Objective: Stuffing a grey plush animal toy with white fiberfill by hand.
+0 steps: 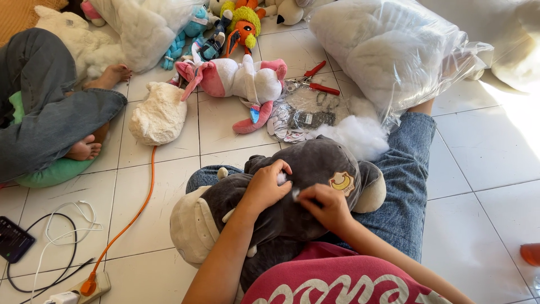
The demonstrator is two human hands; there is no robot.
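A dark grey plush toy (315, 163) with a cream snout and ears lies across my lap. My left hand (264, 186) grips its back at an opening where white stuffing shows. Beside it, my right hand (326, 205) pinches a small tuft of white stuffing (295, 194) against the same opening. A loose heap of white stuffing (354, 135) lies on the floor just beyond the toy, by my knee.
A big clear bag of stuffing (394, 50) lies at the back right. A white-and-pink plush (242, 79), red pliers (315, 79), a cream plush piece (160, 112) and colourful toys lie ahead. Another person's legs (50, 112) are at left. An orange cable (135, 208), a power strip (84, 288) and a phone (12, 239) lie at lower left.
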